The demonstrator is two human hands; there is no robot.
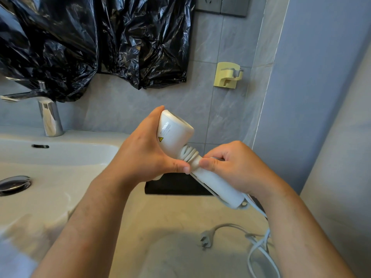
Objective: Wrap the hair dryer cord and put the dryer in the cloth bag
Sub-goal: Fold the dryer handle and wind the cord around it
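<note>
Head view shows the hair dryer (174, 135) held up over the bench (170, 213), near the wall (230, 109). It looks hard, smooth and fairly light, best held by its fat head. The left hand (144, 151) wraps round that head. The right hand (234, 167) pinches the bendy cord (189, 154) against the handle, fingers (209, 163) curled tight. The plug (205, 238) lies loose on the bench.

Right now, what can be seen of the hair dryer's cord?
The cord is white and plastic-looking. A few turns sit wound round the top of the handle of the dryer, where the left hand presses them with its thumb and the right hand pinches the strand. The rest trails from the handle's base into loose loops on the beige countertop, ending in a plug lying there.
</note>
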